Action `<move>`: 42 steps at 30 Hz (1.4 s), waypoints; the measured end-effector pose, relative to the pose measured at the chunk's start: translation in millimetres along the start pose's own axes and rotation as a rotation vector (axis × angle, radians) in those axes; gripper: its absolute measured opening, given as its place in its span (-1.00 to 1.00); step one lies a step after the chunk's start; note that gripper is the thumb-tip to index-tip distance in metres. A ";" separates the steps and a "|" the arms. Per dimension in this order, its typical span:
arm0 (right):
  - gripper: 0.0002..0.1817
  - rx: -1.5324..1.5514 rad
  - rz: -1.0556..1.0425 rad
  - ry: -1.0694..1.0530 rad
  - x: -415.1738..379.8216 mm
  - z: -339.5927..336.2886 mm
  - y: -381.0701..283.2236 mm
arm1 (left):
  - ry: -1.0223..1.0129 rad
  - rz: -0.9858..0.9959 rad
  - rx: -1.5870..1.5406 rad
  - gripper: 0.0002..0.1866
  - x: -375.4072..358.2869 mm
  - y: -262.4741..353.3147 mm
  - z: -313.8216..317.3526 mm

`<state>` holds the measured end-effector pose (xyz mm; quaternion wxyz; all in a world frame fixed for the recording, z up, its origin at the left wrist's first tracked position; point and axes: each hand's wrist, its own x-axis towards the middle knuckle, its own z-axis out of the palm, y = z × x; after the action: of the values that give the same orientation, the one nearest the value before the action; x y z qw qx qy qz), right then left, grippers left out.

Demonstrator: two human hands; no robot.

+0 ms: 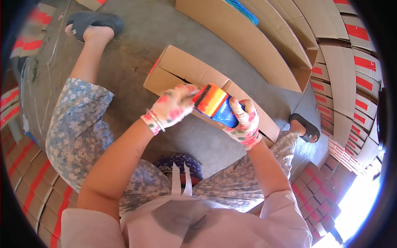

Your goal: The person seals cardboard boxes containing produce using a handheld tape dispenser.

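A blue tape dispenser (225, 112) with a roll of orange-red tape and a toothed edge is held above a long closed cardboard box (192, 68). My right hand (245, 122), in a floral glove, is wrapped round the dispenser's blue end. At the toothed end, my left hand (175, 104), in a matching glove, has its fingers pressed together by the red tape; its fingertips are partly blurred, and it seems to pinch the tape's end. The box lies slanting in front of me, its near side partly hidden by both hands.
Open cardboard boxes (264, 49), one with blue netted material (244, 11), stand ahead to the right. Stacked boxes with red tape (364, 82) line the right side, and more stacks (31, 177) are at the left. My legs are spread on either side of the long box.
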<state>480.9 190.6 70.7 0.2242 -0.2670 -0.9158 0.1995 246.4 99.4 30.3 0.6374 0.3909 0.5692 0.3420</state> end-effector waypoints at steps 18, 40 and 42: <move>-0.20 -0.217 0.168 -0.354 43.6 -22.1 -45.9 | 0.749 -0.113 0.085 -0.60 -4.4 36.0 -47.8; -0.24 -0.221 0.295 -0.427 49.2 -4.6 -52.1 | 0.386 -0.136 0.844 -0.68 77.0 -68.1 -117.3; -0.24 -0.218 0.298 -0.400 45.2 -4.3 -49.1 | 0.231 -0.325 0.421 -0.64 81.6 -90.9 -114.4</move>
<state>429.3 179.7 111.8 -0.0228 -0.3766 -0.9086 0.1792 141.6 141.9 -93.1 0.5197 0.3769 0.7515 0.1521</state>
